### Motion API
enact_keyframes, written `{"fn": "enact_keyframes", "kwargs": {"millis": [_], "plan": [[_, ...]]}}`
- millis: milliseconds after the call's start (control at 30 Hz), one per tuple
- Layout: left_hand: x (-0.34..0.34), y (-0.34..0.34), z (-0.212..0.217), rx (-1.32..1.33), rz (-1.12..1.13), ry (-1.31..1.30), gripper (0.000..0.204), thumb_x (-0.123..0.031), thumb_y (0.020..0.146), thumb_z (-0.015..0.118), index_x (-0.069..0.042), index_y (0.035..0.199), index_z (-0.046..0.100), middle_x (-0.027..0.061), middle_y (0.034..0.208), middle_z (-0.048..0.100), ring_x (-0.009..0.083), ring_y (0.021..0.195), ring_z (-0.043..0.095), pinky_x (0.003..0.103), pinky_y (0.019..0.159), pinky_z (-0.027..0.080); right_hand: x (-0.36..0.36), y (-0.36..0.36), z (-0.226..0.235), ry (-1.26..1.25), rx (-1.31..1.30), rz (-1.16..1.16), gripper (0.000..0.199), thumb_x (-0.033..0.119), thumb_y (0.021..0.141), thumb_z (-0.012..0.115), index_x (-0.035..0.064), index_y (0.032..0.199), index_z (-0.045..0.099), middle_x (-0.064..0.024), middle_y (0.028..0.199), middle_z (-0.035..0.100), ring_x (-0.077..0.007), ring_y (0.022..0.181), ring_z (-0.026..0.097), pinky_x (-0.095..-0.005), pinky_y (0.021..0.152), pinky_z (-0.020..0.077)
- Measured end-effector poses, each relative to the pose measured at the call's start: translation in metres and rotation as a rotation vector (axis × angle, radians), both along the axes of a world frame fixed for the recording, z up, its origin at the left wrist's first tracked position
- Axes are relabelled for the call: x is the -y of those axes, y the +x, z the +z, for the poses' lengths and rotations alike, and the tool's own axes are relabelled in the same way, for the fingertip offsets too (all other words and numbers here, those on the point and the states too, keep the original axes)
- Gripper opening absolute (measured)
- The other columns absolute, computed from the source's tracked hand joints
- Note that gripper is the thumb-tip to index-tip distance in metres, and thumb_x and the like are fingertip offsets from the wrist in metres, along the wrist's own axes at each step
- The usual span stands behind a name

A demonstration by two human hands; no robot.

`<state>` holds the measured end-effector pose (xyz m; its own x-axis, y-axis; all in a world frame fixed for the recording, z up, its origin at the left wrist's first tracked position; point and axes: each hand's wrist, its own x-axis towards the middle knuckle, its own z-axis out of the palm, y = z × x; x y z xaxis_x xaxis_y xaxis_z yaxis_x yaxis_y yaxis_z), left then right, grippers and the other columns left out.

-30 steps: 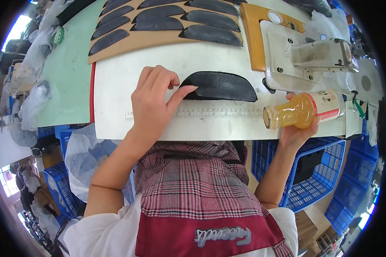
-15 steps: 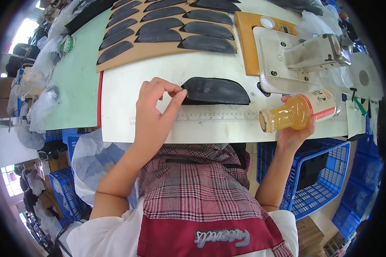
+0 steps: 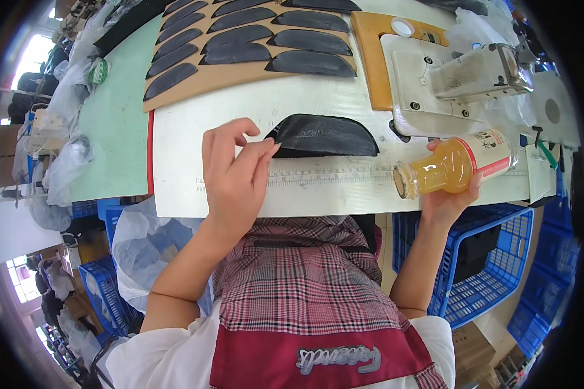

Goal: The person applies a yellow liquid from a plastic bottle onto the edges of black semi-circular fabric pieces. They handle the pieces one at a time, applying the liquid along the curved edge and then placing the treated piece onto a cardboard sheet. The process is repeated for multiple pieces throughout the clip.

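Note:
A black, half-moon-shaped piece (image 3: 324, 136) that looks like leather lies on the white tabletop, its straight edge toward me. My left hand (image 3: 233, 178) pinches its left tip between thumb and fingers; the exact contact is partly hidden by the fingertips. To the right, my right hand (image 3: 448, 206) grips a glass bottle (image 3: 453, 167) from below. Yellow liquid fills the bottle's neck and shoulder, and a red-and-white label wraps its body. Tilted on its side, the bottle has its crusted mouth pointing left, near the table's front edge.
Several similar black pieces lie in rows on a brown board (image 3: 156, 100) at the back. A white machine (image 3: 422, 97) on an orange base stands back right. Blue crates (image 3: 480, 308) sit below the table, right. A printed ruler (image 3: 344, 175) runs along the tabletop.
The fingers of my left hand have shifted slightly down and curled more at the piece's left tip. The piece and the bottle in my right hand stay nearly in place.

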<state>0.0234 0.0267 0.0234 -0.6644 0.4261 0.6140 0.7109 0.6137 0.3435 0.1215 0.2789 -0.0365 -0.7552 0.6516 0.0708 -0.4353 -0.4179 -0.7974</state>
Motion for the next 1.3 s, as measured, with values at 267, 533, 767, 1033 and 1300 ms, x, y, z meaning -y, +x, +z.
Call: {"fn": "enact_keyframes", "kwargs": {"millis": [267,533,767,1033,1300], "plan": [[0.006,-0.009,-0.013,-0.053,-0.148,-0.107,0.013,0.003,0.064,0.065,-0.001,0.074,0.057,0.0053,0.085,0.06,0.0216,0.073,0.05,0.03,0.065,0.041,-0.001,0.002,0.0,-0.004,-0.028,0.002,0.063,0.05,0.078,0.048,-0.0026,0.113,0.043,-0.0138,0.101,0.052,-0.0284,0.094,0.051,-0.0342,0.078,0.0449],[-0.001,0.003,0.004,-0.086,-0.153,-0.153,0.013,0.002,0.066,0.063,0.0,0.078,0.056,0.009,0.091,0.061,0.026,0.079,0.053,0.034,0.071,0.043,-0.003,0.001,-0.001,-0.01,-0.01,-0.009,0.062,0.052,0.078,0.045,-0.001,0.111,0.046,-0.0168,0.096,0.055,-0.0285,0.091,0.053,-0.0347,0.079,0.0426],[-0.003,0.005,-0.006,0.168,-0.372,-0.144,0.015,-0.001,0.073,0.057,0.0,0.086,0.049,0.0127,0.096,0.057,0.028,0.083,0.053,0.031,0.074,0.044,-0.002,0.003,0.005,-0.086,-0.036,0.002,0.062,0.052,0.079,0.043,-0.0018,0.11,0.045,-0.0172,0.095,0.055,-0.0284,0.09,0.054,-0.0345,0.077,0.0438],[0.007,-0.018,0.018,1.171,-0.384,0.34,0.023,-0.014,0.09,0.034,0.003,0.101,0.045,0.0161,0.113,0.052,0.0241,0.098,0.052,0.034,0.088,0.038,-0.003,0.02,-0.001,-0.16,-0.083,0.22,0.066,0.054,0.077,0.046,-0.0036,0.109,0.046,-0.0178,0.095,0.056,-0.0315,0.089,0.055,-0.0321,0.068,0.0491],[-0.002,-0.036,0.012,1.719,-0.603,1.054,0.037,-0.016,0.091,0.033,0.009,0.119,0.034,0.0249,0.119,0.043,0.037,0.113,0.042,0.045,0.099,0.033,0.033,0.013,0.017,-0.176,-0.158,0.557,0.081,0.06,0.065,0.057,-0.0045,0.112,0.045,-0.0341,0.11,0.046,-0.0267,0.086,0.06,-0.0231,0.058,0.0526]]}}
